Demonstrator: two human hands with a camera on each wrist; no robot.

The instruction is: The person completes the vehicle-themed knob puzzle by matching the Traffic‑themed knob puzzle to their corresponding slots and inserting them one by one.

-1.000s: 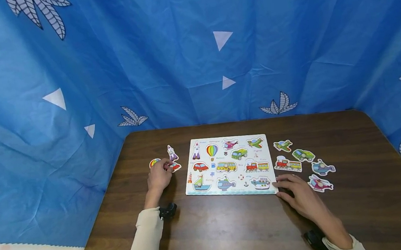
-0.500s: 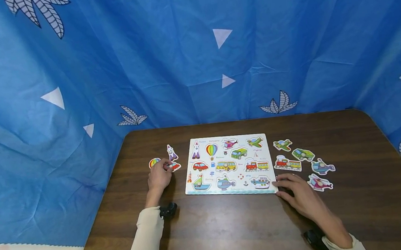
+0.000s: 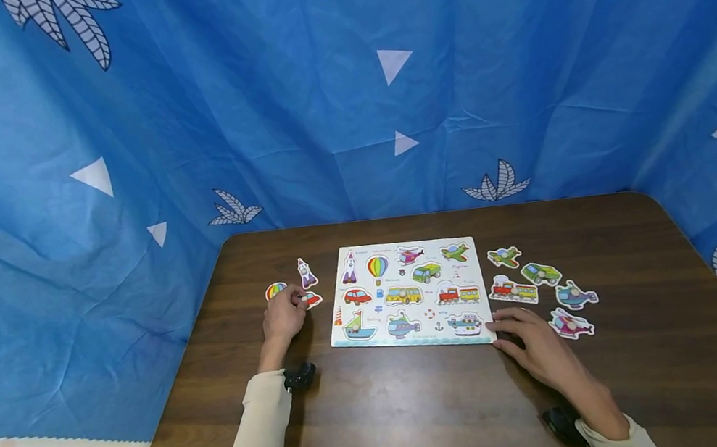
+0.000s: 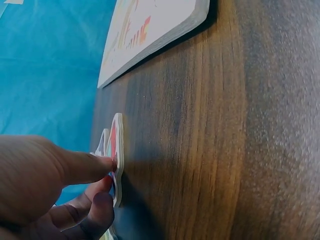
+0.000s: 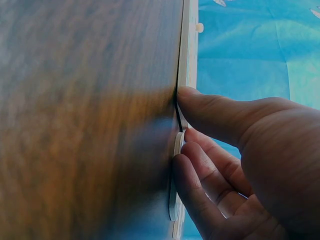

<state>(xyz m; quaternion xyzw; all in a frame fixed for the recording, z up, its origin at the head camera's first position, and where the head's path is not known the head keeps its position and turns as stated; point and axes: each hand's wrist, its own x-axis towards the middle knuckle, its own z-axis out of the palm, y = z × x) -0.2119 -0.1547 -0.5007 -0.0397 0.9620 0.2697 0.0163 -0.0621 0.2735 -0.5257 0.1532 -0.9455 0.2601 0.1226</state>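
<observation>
A white wooden peg puzzle board with vehicle pictures lies flat on the table. To its left, my left hand pinches the red car puzzle piece between thumb and finger; its knob is hidden. In the left wrist view the car piece stands on edge in the picture, close to the tabletop. A purple rocket piece and a rainbow balloon piece lie by that hand. My right hand holds the board's near right corner, thumb at the near edge, fingertips at the right edge.
Right of the board lie a green plane piece, a green truck piece, a train piece, a blue submarine piece and a pink helicopter piece. A blue curtain hangs behind the brown table.
Both hands keep nearly the same places, the left at the car piece and the right at the board corner. The head view has shifted slightly.
</observation>
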